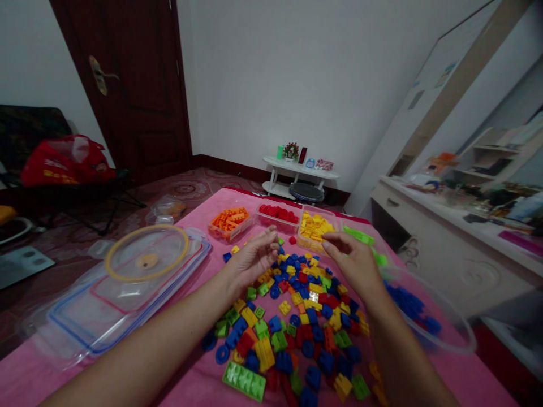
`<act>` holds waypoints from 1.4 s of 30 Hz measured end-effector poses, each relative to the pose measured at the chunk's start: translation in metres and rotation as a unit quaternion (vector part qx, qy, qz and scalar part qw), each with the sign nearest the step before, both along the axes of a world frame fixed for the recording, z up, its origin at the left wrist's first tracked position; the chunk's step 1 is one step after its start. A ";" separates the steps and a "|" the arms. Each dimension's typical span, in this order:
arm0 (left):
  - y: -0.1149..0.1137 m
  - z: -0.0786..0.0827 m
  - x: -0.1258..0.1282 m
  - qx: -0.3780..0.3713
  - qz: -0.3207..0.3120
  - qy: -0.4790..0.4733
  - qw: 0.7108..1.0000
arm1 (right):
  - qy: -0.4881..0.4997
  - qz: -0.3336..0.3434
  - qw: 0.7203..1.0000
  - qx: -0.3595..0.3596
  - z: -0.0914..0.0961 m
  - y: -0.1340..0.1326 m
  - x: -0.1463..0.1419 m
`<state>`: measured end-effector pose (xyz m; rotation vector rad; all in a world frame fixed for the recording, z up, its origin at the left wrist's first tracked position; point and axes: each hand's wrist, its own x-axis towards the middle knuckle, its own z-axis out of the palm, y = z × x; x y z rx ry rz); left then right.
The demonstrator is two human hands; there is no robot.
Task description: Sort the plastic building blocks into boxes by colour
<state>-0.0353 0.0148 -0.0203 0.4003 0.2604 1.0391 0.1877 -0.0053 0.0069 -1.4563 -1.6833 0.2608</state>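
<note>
Ahead of me is a pale wall (pixel 297 68), with a low white stand (pixel 278 189) at its foot. A dark reddish door (pixel 139 85) stands to my left, a pale cabinet (pixel 424 243) to my right. The patterned floor (pixel 203 186) is reddish, the light dim.

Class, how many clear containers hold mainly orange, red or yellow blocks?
3, at the far end: orange-block container left, red-block container middle, yellow-block container beside the right hand. The right arm may hide others.
</note>
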 end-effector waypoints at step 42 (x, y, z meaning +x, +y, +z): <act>0.008 -0.010 -0.013 0.438 0.055 0.723 0.531 | 0.052 0.133 0.972 -0.184 -0.026 -0.021 -0.037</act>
